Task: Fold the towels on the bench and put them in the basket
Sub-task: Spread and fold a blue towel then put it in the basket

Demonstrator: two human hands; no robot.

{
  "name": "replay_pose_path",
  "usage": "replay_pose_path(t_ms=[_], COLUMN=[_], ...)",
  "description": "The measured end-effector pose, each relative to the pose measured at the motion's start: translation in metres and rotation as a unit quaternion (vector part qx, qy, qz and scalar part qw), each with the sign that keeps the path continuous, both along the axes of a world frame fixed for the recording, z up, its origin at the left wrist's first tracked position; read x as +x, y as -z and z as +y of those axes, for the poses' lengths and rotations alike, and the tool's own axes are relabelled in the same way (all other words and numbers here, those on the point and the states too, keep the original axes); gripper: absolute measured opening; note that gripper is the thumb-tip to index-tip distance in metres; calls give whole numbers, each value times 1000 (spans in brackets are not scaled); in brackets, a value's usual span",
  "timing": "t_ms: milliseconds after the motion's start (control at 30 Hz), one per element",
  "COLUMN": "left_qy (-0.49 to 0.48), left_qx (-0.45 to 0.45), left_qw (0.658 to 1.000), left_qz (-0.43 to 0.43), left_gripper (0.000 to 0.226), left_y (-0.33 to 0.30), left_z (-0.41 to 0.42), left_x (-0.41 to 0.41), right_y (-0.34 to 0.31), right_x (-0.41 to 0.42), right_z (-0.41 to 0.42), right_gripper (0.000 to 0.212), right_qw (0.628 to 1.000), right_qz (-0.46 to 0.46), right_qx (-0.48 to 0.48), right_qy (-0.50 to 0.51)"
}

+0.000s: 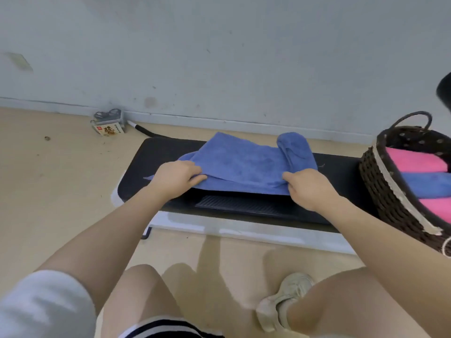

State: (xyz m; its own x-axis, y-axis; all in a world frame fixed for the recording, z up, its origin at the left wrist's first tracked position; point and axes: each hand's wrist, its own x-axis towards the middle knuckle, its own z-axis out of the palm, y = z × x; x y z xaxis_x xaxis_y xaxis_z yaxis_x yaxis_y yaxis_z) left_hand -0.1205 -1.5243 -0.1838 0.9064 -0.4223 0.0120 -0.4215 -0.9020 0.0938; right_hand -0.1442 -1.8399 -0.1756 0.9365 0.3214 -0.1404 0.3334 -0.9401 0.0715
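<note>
- Beige floor [61, 191] runs under a black worktop [146, 172], with knees and a shoe nearest the camera.
- Left hand [177, 178] pinches the towel [244, 164] at its near left corner; right hand [308, 189] grips the near right corner.
- Towel lies blue and rumpled mid-worktop, its far right end rolled over.
- Judged step: a fold. Lift both corners level, keep the edge taut, smooth out that roll first.
- Basket [380, 181] sits at the right end, already holding pink and blue towels.
- Wall [219, 57] behind.

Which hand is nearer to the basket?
Right. The right hand grips the blue towel just left of the basket; the left hand holds the towel's far end.
</note>
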Motion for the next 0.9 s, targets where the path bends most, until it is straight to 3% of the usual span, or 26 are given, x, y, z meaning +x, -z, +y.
replay_pose_path(t_ms=[200,400,467,567,633,700,767,900], left_qy=[-34,-134,-156,-253,-298,-319,-324,-305], left_qx=[65,-14,-55,-172,-159,-92,-82,-155], left_qw=[997,982,980,952,941,943,942,938], left_qz=[21,134,115,8,-19,12,39,45], left_gripper=[34,37,33,23,31,45,47,31], left_y=[21,43,46,47,49,54,61,71], left_z=[6,3,3,11,21,34,47,64], left_x=[-60,-84,-83,-71,-59,-47,-38,-26], right_y=[3,28,27,16,12,13,20,42], right_x=[-52,-54,-52,-41,-23,3,30,69], right_z=[2,19,35,76,110,144,175,209], right_gripper=[17,15,22,30,30,31,33,32], right_qw=[998,994,997,995,987,981,978,987], right_qz=[49,111,73,-8,-29,2,48,60], right_qx=[27,0,9,103,158,182,167,67], right_qy=[-20,20,8,-10,-29,-68,-113,-130])
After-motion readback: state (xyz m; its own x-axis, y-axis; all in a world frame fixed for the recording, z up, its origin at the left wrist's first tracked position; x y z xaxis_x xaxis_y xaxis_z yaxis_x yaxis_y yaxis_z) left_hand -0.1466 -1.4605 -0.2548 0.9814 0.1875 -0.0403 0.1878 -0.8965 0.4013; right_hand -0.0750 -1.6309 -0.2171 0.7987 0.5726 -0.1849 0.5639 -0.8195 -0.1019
